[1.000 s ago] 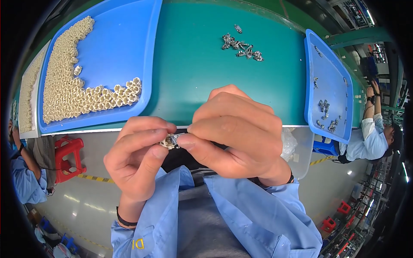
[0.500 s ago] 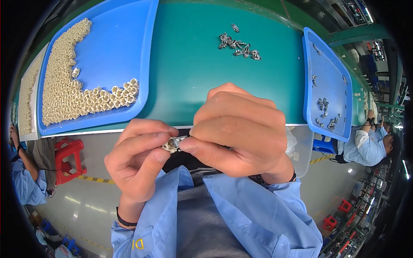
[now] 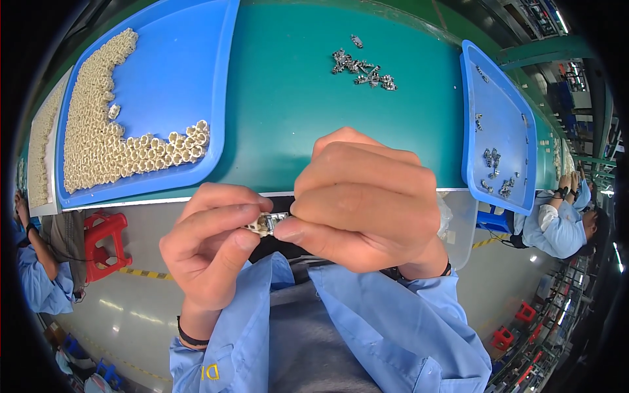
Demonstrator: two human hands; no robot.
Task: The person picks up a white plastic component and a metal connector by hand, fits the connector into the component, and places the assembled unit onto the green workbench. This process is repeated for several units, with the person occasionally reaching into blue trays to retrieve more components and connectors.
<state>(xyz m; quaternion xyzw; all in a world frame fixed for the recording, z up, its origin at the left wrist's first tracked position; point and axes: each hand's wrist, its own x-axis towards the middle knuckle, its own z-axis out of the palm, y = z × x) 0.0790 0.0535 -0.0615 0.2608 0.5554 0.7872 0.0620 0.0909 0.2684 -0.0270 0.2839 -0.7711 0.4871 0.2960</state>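
Note:
My left hand (image 3: 213,245) pinches a small cream-coloured part (image 3: 259,225) between thumb and fingers, just in front of the bench edge. My right hand (image 3: 367,200) is closed, its thumb and forefinger gripping a small silvery metal part (image 3: 278,220). The two parts meet end to end; how far one sits inside the other cannot be made out. Beyond my hands, a loose cluster of similar metal parts (image 3: 367,72) lies on the green bench top (image 3: 282,118).
At the left, a blue tray (image 3: 170,59) holds rows of cream parts (image 3: 92,144). A second blue tray (image 3: 501,131) at the right holds some metal parts (image 3: 491,157). Co-workers in blue sit at both sides, one at the right (image 3: 563,223). A red stool (image 3: 105,242) stands at the left.
The pieces between my hands show a little more, with more of the metal part visible beside my right thumb. My hands have barely shifted. The co-worker at the right has moved their arms.

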